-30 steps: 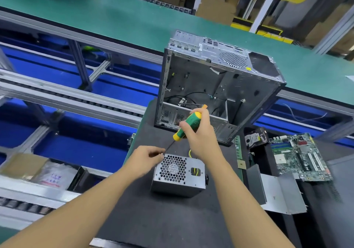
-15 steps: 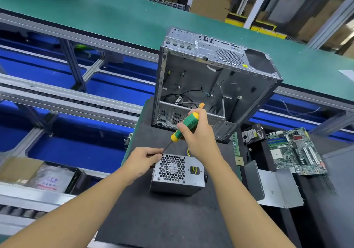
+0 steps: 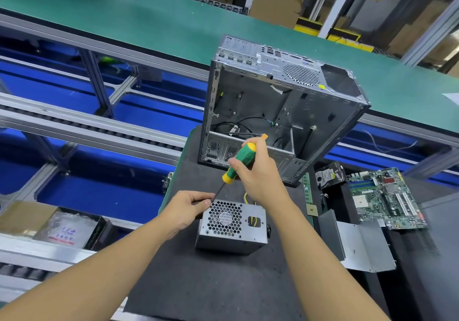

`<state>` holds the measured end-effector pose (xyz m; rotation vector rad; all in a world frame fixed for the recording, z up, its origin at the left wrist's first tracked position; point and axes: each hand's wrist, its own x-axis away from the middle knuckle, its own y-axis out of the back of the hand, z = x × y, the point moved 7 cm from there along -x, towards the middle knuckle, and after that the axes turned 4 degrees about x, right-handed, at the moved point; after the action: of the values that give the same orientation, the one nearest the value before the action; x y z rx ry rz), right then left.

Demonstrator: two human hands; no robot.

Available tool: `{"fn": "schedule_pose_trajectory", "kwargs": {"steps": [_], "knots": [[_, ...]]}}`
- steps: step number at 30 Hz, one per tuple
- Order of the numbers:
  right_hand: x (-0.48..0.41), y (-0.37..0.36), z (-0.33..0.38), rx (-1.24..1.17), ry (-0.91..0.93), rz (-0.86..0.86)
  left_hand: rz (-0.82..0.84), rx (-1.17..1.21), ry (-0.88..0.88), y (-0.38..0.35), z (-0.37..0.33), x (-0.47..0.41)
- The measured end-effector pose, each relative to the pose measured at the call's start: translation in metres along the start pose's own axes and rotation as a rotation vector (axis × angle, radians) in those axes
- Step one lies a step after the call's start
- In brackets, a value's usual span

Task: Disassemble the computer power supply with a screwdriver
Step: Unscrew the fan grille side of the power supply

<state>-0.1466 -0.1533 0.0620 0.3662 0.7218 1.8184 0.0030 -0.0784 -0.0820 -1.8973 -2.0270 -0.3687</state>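
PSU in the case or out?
Out: the power supply lies on the black mat, apart from the open computer case behind it.

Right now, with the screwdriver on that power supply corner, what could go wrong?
The screwdriver tip sits at the power supply's far-left corner, right beside the left hand's fingertips; a slip could jab them. The shaft leans, so it may cam out. Unclamped, the supply might shift.

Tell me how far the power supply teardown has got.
Done: the power supply is out of the computer case and sits on the black mat. In hand: the right hand grips the screwdriver, its tip at the unit's far left corner, where the left hand pinches the shaft. Left: the housing is closed, fan grille on.
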Motion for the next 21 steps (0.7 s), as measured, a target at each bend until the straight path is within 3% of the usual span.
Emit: {"fn": "schedule_pose_trajectory", "kwargs": {"steps": [8,13,18,21], "knots": [[0.002,-0.008,0.027,0.145,0.179,0.028,0.019,0.049,0.009,-0.002,0.001,0.001],[-0.001,-0.008,0.037,0.267,0.205,-0.098,0.033,0.004,0.001,-0.002,-0.003,0.006],[-0.003,-0.016,0.041,0.291,0.211,0.071,0.021,-0.143,-0.059,0.001,-0.009,0.007],[-0.008,-0.014,0.046,0.336,0.187,0.087,0.034,-0.225,-0.074,0.001,-0.014,0.007]]}}
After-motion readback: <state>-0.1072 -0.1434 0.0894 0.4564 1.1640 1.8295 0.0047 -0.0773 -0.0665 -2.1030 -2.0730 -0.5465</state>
